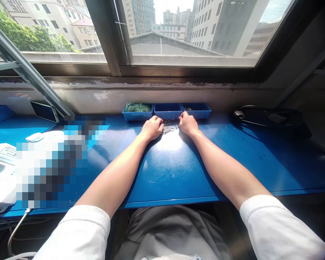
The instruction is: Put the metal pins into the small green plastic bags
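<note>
You are resting your left hand (152, 127) and right hand (187, 122), both curled, beside small metal pins (167, 128) near the table's (176, 169) far edge; whether either is gripping pins is unclear.

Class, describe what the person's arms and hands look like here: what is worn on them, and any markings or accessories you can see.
Both forearms are bare below short white sleeves. The left hand and right hand are ungloved; no watch, bracelet or ring shows. No markings are visible on the sleeves.

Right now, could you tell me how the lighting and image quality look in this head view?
Head view: sunlight throws bright glare on the blue table between the left hand and right hand; wide-angle distortion bows the window frame; a pixelated block masks the left; the small pins are too fine to resolve.
</note>
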`<state>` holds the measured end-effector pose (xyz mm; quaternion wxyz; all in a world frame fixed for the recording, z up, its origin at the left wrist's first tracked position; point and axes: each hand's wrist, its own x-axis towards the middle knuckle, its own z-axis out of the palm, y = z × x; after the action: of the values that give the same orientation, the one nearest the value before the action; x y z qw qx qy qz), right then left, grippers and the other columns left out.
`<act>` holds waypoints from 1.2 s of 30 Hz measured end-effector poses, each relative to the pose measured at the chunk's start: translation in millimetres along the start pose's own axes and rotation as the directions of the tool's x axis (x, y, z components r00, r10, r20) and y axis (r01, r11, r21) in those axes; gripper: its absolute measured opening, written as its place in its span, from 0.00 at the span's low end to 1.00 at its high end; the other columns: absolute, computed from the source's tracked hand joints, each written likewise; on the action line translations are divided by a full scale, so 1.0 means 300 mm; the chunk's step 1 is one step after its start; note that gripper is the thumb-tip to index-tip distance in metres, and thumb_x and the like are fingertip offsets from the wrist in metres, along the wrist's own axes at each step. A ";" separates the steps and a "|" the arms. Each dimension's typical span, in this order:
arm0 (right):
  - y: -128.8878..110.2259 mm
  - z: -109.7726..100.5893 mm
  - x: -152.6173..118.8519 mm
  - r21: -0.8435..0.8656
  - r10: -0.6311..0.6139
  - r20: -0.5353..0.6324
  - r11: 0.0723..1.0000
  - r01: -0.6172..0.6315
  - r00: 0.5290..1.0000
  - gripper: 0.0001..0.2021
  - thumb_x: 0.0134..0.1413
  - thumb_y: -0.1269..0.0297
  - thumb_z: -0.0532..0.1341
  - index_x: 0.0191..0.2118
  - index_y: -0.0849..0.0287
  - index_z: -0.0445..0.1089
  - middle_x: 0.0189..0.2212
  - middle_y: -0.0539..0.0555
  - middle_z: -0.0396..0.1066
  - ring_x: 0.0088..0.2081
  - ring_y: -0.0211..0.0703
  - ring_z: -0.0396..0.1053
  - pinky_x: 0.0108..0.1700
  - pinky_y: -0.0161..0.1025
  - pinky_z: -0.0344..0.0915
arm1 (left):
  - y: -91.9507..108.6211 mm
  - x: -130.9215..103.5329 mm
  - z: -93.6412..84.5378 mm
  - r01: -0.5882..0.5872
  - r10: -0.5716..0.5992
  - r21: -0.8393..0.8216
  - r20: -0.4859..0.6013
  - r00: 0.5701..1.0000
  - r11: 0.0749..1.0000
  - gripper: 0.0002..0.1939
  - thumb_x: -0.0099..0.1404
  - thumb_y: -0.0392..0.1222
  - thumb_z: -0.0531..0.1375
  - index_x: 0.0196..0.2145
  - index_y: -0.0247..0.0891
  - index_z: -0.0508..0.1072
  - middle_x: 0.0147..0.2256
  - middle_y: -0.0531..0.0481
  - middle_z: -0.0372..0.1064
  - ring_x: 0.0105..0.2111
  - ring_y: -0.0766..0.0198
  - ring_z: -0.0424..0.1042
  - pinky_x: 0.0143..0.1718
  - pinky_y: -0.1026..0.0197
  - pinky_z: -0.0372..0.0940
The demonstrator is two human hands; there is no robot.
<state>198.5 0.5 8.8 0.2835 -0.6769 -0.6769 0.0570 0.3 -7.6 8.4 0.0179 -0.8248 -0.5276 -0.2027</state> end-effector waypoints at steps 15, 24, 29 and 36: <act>-0.048 -0.018 -0.022 -0.054 -0.229 -0.129 0.973 0.224 0.965 0.34 0.56 0.50 0.55 0.64 0.59 0.52 0.61 0.60 0.57 0.58 0.55 0.53 0.56 0.52 0.54 | 0.005 -0.004 -0.005 0.010 -0.010 -0.010 0.012 1.000 1.000 0.15 0.67 0.46 0.51 0.46 0.39 0.71 0.48 0.45 0.65 0.46 0.57 0.69 0.48 0.57 0.64; -0.031 0.007 -0.007 -0.167 -0.128 0.023 0.977 0.130 0.992 0.34 0.58 0.44 0.48 0.65 0.56 0.49 0.67 0.58 0.41 0.63 0.62 0.40 0.57 0.62 0.48 | 0.005 -0.002 -0.004 -0.001 0.001 0.014 0.009 1.000 1.000 0.15 0.66 0.46 0.51 0.45 0.39 0.71 0.48 0.45 0.66 0.45 0.57 0.69 0.48 0.57 0.64; -0.035 0.001 -0.015 -0.107 -0.169 -0.106 0.982 0.158 0.980 0.28 0.58 0.50 0.53 0.60 0.58 0.57 0.64 0.61 0.49 0.60 0.60 0.45 0.57 0.58 0.50 | 0.002 -0.001 -0.003 -0.007 0.007 0.002 0.011 1.000 1.000 0.16 0.67 0.47 0.50 0.45 0.39 0.71 0.48 0.45 0.65 0.45 0.57 0.69 0.47 0.57 0.64; -0.046 -0.018 -0.033 -0.100 -0.243 0.016 0.965 0.243 0.970 0.15 0.55 0.58 0.56 0.46 0.61 0.68 0.43 0.59 0.70 0.45 0.50 0.65 0.48 0.43 0.63 | 0.010 -0.011 -0.020 -0.026 0.028 -0.061 0.040 0.999 0.998 0.22 0.63 0.55 0.53 0.49 0.40 0.69 0.49 0.45 0.65 0.46 0.56 0.69 0.49 0.57 0.63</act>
<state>187.9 -11.6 16.5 0.2524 -0.6023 -0.7572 -0.0113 -0.3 -13.2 13.4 -0.0153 -0.8359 -0.5103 -0.2014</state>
